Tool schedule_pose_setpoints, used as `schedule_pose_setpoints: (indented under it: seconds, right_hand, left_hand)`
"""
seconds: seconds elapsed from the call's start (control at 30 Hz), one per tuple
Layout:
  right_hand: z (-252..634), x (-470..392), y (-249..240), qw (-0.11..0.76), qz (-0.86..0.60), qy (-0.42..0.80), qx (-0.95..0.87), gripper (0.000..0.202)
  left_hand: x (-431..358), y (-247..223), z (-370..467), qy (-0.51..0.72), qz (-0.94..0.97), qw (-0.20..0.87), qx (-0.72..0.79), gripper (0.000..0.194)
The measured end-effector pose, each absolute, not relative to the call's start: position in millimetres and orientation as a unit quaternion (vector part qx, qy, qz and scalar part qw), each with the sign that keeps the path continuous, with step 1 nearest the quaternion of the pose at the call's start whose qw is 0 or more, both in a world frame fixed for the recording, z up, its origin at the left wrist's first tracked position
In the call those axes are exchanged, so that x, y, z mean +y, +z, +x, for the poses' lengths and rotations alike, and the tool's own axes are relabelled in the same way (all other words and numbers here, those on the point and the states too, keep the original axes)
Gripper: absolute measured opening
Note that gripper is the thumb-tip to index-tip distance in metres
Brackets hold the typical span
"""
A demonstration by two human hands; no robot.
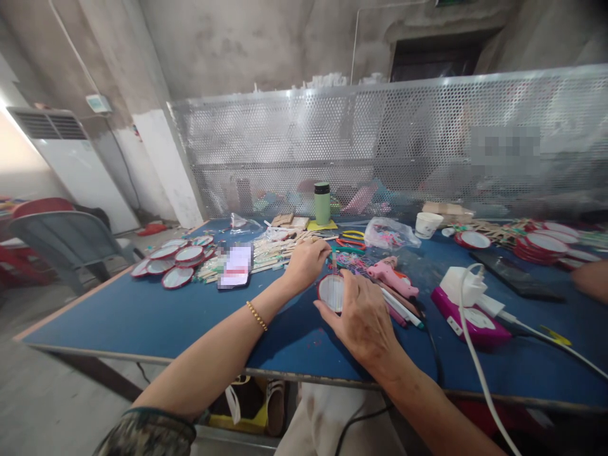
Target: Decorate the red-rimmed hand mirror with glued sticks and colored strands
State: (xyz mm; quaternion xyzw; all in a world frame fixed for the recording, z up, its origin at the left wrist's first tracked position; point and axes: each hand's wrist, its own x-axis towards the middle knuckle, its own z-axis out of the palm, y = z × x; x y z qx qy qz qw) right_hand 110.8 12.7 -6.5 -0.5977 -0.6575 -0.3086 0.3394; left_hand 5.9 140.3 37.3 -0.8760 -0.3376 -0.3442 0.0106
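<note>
Near the centre of the frame, the right hand holds a small round red-rimmed disc just above the blue table, thumb at its lower edge and fingers curved over its right side; gripping by the rim probably keeps most of the pale face uncovered and steady. The left hand sits just above and to the left, its fingers bent close together with the tips beside the narrow pale piece at the disc's upper edge; whether they pinch that piece or merely come near it, I cannot tell. Both forearms enter from the bottom of the frame, so the disc lies in front of the body, where both hands can meet. Around it, things seem set for easy reach: a pink glue gun and several pens lie just right of the right hand, and a spread of wooden sticks lies behind the left one. The magenta power strip, right of centre, bears a white plug, likely placed there so that the cords reach the table. Similar discs overlap in a pile at the left and in stacks at the right, perhaps grouped to save room. The green bottle stands upright in the upper middle, behind the work, presumably where elbows would not knock it.
</note>
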Motion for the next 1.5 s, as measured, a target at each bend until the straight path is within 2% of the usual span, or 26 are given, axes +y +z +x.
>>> schedule_pose_setpoints:
  seconds: [1.5]
  right_hand:
    - [112.1, 13.2, -6.7, 0.357, -0.587, -0.319, -0.653, 0.059]
  left_hand:
    - [135.3, 39.4, 5.3, -0.368, -0.867, -0.004, -0.335, 0.015]
